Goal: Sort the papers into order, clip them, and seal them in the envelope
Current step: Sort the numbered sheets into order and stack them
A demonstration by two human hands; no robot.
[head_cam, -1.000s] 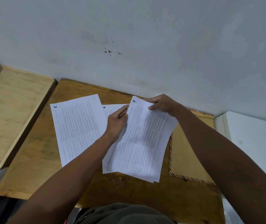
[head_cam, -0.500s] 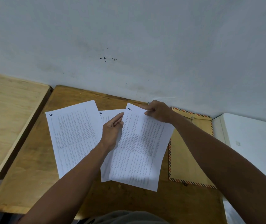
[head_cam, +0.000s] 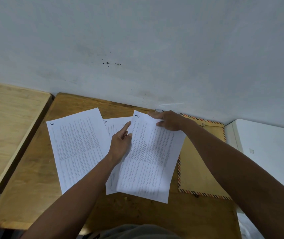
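Step now: You are on the sorting step. No clipping or sealing is done yet, going by how the pages lie.

Your left hand [head_cam: 120, 144]: It rests on the papers in the middle. The first finger points out straight and the others curl a little. It holds nothing that I can see.

Your right hand [head_cam: 168, 120]: It pinches the far corner of the top white printed sheet [head_cam: 148, 157], with the thumb on top and the fingers at the edge.

Where the papers are: They lie on the brown wooden bench [head_cam: 34, 187]. The top sheet sits over a second white printed sheet [head_cam: 115, 125], which peeks out beside your left hand. A third white printed sheet with a hand-written mark in its corner [head_cam: 75, 149] lies flat to the left, touching the others.

Envelope: The brown paper envelope with a striped edge [head_cam: 199, 163] lies flat on the right, partly under the top sheet.

Next move, I think: Read the corner marks, then slide the sheets into one neat pile in order. Paper bends and slips, so go slowly.

Count: Three sheets show; more could hide below. One envelope. Two hands. A small thing at the wall past your right hand may be the clip, but it is too small to tell.

Far side: a lighter wooden board [head_cam: 8, 135] on the left and a grey wall [head_cam: 137, 40] behind.
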